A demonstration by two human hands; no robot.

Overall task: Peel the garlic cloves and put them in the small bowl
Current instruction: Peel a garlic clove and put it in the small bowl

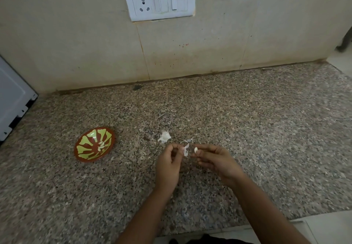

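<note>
You're mid-peel: your right hand [215, 160] pinches a nearly bare clove [195, 150], your left hand [168, 161] pinches loose skin [185, 151], and what look like peeled cloves [102, 144] lie in the small bowl [83, 139] toward the desk's [247, 129] left edge.

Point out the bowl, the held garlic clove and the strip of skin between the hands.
bowl [86, 149], head view, bare patterned inner wall.
garlic clove [195, 150], head view, its exposed white tip.
strip of skin [186, 151], head view, middle of the strip.
</note>
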